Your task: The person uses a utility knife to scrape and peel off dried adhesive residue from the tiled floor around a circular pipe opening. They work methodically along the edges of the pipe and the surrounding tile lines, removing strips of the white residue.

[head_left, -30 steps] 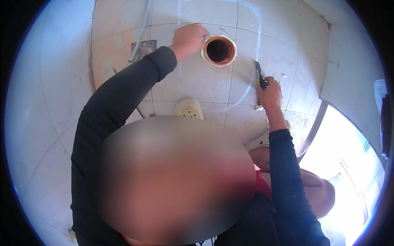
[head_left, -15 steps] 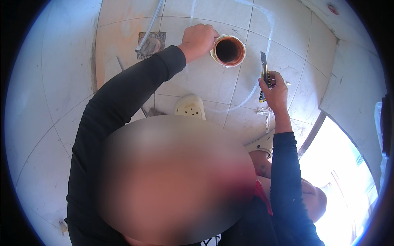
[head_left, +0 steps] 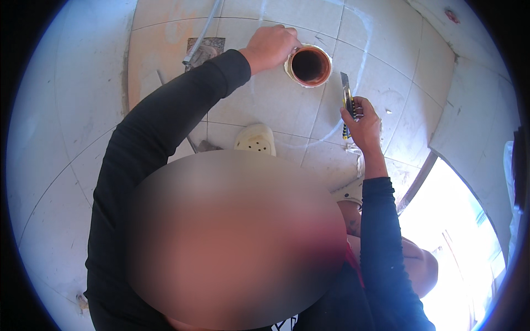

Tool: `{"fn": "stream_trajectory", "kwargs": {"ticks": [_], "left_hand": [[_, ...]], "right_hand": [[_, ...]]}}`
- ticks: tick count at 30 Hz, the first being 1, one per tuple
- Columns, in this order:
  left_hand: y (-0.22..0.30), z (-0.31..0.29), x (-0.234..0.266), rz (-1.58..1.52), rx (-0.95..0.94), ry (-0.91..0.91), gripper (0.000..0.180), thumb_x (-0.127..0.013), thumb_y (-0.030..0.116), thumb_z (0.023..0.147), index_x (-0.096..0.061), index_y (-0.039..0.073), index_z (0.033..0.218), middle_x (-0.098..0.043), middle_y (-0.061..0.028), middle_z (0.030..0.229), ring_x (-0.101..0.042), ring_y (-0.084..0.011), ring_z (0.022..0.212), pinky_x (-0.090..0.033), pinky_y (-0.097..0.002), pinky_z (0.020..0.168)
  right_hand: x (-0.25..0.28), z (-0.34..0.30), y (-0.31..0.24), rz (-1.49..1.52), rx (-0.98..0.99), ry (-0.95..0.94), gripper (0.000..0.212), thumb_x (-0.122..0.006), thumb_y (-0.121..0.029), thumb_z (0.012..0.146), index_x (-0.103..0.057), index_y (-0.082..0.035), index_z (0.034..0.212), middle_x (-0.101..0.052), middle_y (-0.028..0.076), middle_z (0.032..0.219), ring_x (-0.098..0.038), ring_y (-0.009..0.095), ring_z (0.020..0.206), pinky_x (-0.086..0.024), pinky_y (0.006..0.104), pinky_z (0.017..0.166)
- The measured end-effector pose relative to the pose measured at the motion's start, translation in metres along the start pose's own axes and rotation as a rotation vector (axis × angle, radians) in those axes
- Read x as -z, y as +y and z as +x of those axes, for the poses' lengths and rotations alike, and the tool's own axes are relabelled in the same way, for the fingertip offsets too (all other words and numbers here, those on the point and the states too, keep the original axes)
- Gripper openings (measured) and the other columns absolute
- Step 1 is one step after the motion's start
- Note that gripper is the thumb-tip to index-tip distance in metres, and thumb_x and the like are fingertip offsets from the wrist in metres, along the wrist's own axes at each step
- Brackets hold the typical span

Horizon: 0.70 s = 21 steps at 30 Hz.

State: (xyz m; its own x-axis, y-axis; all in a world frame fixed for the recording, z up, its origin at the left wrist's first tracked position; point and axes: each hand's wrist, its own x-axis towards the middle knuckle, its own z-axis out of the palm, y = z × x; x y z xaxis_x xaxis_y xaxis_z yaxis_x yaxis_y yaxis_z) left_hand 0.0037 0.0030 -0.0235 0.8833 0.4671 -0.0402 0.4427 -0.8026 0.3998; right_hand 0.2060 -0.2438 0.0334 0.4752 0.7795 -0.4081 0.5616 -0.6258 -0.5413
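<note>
An orange-brown pipe (head_left: 309,83) opens upward from the tiled floor, with a ragged whitish edge around its rim. At the rim's upper left side my left hand (head_left: 271,47) is closed, fingertips against the edge; whatever they pinch is hidden. To the right of the pipe, my right hand (head_left: 365,122) grips a black and yellow utility knife (head_left: 346,95). Its blade is out and points away from me, apart from the pipe.
A square floor recess (head_left: 212,48) lies left of the pipe, with a clear hose (head_left: 202,33) over it. A thin rod (head_left: 160,78) partly shows beside my left sleeve. My pale clogs (head_left: 255,138) stand on the near floor. Whitish scraps (head_left: 360,164) lie near my right wrist.
My right hand has moved the knife slightly left, closer to the pipe, and its blade tilts more to the left. My left hand stays at the rim, shifted a little.
</note>
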Motion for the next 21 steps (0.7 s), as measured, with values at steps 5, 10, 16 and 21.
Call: {"fn": "stream_trajectory", "kwargs": {"ticks": [5,10,16,21], "left_hand": [[-0.011,0.006,0.001,-0.038,-0.125,0.085,0.008,-0.067,0.014,0.085,-0.074,0.014,0.088,-0.07,-0.0038,0.092,-0.068,-0.0278,0.089,-0.057,-0.0416,0.074],[-0.01,0.009,0.001,-0.046,-0.151,0.029,0.008,-0.062,0.015,0.087,-0.067,0.009,0.088,-0.069,-0.0078,0.092,-0.069,-0.0297,0.09,-0.056,-0.043,0.074],[0.012,0.006,-0.006,0.047,-0.035,-0.02,0.013,-0.06,0.01,0.087,-0.062,0.003,0.099,-0.067,-0.0153,0.095,-0.068,-0.0356,0.09,-0.055,-0.0458,0.076],[0.02,0.002,-0.011,-0.078,0.1,0.037,0.016,-0.059,0.008,0.086,-0.064,0.002,0.1,-0.068,-0.0174,0.096,-0.068,-0.0372,0.088,-0.055,-0.0476,0.077]], "right_hand": [[0.002,0.0,0.012,-0.011,0.0,0.009,0.044,-0.078,-0.025,0.083,-0.064,0.0,0.116,-0.071,0.014,0.107,-0.071,0.028,0.092,-0.055,0.0388,0.084],[0.003,0.0,0.026,-0.038,-0.06,0.027,0.042,-0.079,-0.026,0.083,-0.065,-0.001,0.115,-0.072,0.015,0.106,-0.072,0.028,0.093,-0.056,0.0388,0.085],[-0.004,0.005,0.026,-0.04,-0.051,0.07,0.043,-0.079,-0.026,0.085,-0.064,0.0,0.117,-0.073,0.013,0.101,-0.07,0.022,0.088,-0.055,0.036,0.081],[-0.007,0.009,0.017,-0.009,-0.036,0.078,0.044,-0.079,-0.027,0.084,-0.065,-0.001,0.116,-0.073,0.014,0.103,-0.072,0.025,0.09,-0.056,0.0372,0.083]]}}
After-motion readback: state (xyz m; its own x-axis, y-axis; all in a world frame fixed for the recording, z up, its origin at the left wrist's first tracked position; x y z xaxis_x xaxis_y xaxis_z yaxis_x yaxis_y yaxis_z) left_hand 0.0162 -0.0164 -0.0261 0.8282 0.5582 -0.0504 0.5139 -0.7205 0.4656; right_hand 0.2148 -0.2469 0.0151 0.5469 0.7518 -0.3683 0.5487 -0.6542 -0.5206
